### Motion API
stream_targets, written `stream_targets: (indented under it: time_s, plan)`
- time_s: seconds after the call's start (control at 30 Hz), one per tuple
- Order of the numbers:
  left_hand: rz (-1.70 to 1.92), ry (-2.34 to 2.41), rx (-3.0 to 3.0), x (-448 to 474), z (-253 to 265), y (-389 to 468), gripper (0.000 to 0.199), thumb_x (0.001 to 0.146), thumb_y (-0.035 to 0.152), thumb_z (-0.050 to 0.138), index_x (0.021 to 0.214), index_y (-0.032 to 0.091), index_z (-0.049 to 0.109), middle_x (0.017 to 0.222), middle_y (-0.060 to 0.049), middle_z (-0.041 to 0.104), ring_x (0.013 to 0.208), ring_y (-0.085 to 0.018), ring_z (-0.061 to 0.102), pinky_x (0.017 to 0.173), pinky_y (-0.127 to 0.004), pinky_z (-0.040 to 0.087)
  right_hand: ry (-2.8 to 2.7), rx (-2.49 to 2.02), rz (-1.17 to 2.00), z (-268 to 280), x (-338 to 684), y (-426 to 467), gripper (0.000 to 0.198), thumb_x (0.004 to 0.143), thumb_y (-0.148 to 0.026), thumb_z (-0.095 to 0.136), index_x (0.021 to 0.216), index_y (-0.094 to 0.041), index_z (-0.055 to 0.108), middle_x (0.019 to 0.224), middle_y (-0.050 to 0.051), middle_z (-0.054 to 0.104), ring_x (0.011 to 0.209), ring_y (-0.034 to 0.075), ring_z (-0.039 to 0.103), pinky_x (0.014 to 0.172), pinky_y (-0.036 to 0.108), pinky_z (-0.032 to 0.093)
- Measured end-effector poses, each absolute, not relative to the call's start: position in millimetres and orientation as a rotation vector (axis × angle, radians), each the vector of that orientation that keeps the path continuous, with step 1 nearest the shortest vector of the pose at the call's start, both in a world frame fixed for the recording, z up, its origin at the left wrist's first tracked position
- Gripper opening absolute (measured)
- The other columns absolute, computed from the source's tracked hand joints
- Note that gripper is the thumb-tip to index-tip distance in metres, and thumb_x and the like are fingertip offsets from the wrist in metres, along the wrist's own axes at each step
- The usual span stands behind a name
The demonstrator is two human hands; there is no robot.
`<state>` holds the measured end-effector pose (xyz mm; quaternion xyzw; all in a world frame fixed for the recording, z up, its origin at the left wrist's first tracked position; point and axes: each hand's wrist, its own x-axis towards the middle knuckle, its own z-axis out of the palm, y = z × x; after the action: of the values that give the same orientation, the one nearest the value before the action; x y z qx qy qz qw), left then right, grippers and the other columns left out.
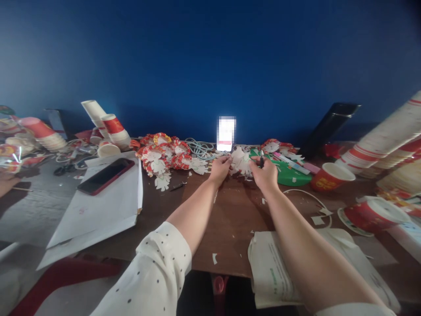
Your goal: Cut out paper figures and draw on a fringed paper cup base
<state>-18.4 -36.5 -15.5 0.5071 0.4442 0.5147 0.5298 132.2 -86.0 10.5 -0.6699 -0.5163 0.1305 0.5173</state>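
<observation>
A white paper flower [241, 161], cut into petals, is held upright between my two hands over the brown table. My left hand [221, 170] is closed, pinching the flower's left edge between thumb and fingers. A slim dark pen [262, 159] with a shiny tip points up out of my closed right hand [265, 173]. That hand's thumb and fingertip are at the flower's right edge; whether they grip it I cannot tell. Left of my hands lies a pile of red-and-white paper flowers [164, 153] cut from printed cups.
A lit phone [225, 134] stands against the blue wall. To the right are a green disc [292, 173] with markers, a red paper cup [332, 176] and stacked cups [378, 136]. At left, a dark phone [107, 176] lies on white board [108, 210]. Another person's hand [7, 182] shows at the far left.
</observation>
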Motion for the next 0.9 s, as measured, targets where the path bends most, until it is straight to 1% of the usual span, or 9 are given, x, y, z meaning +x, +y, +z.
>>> stream_targets:
  time_s: [0.23, 0.37, 0.53, 0.77, 0.9]
  plan:
    - [1.242, 1.044, 1.180, -17.1, -14.3, -37.7, 0.021, 0.086, 0.031, 0.065, 0.096, 0.013, 0.071, 0.057, 0.002, 0.057, 0.051, -0.008, 0.052, 0.049, -0.019, 0.041, -1.258, -1.609, 0.294, 8.6, 131.9, -84.7, 0.034, 0.074, -0.040, 0.064, 0.095, -0.015, 0.073, 0.083, 0.007, 0.073, 0.074, 0.021, 0.063, 0.076, 0.033, 0.048]
    - [1.222, 0.963, 1.198, -15.6, -15.0, -38.8, 0.017, 0.086, 0.028, 0.064, 0.091, 0.013, 0.071, 0.060, 0.001, 0.058, 0.055, -0.009, 0.055, 0.048, -0.018, 0.040, -1.269, -1.620, 0.305, 9.7, 130.2, -85.3, 0.037, 0.076, -0.041, 0.064, 0.099, -0.015, 0.073, 0.084, 0.008, 0.073, 0.076, 0.022, 0.065, 0.077, 0.034, 0.049]
    - [1.178, 0.915, 1.230, -14.2, -16.9, -38.7, 0.017, 0.085, 0.030, 0.066, 0.086, 0.014, 0.071, 0.063, 0.001, 0.058, 0.056, -0.009, 0.056, 0.049, -0.017, 0.041, -1.287, -1.626, 0.300, 9.3, 131.4, -84.7, 0.038, 0.077, -0.041, 0.063, 0.102, -0.015, 0.074, 0.087, 0.010, 0.075, 0.083, 0.025, 0.067, 0.080, 0.035, 0.049]
    - [1.151, 0.910, 1.257, -13.1, -19.6, -36.0, 0.020, 0.086, 0.029, 0.063, 0.094, 0.013, 0.072, 0.066, -0.001, 0.062, 0.060, -0.010, 0.058, 0.049, -0.018, 0.042, -1.256, -1.612, 0.323, 7.8, 134.4, -83.4, 0.040, 0.078, -0.042, 0.062, 0.101, -0.013, 0.075, 0.076, 0.009, 0.073, 0.074, 0.024, 0.067, 0.077, 0.034, 0.050]
    - [1.139, 1.016, 1.341, -13.8, -20.7, -34.7, 0.024, 0.088, 0.031, 0.061, 0.099, 0.014, 0.073, 0.061, 0.001, 0.061, 0.053, -0.009, 0.055, 0.051, -0.019, 0.042, -1.199, -1.572, 0.387, 6.8, 134.7, -83.0, 0.040, 0.077, -0.044, 0.061, 0.099, -0.013, 0.075, 0.072, 0.007, 0.071, 0.068, 0.022, 0.065, 0.072, 0.034, 0.050]
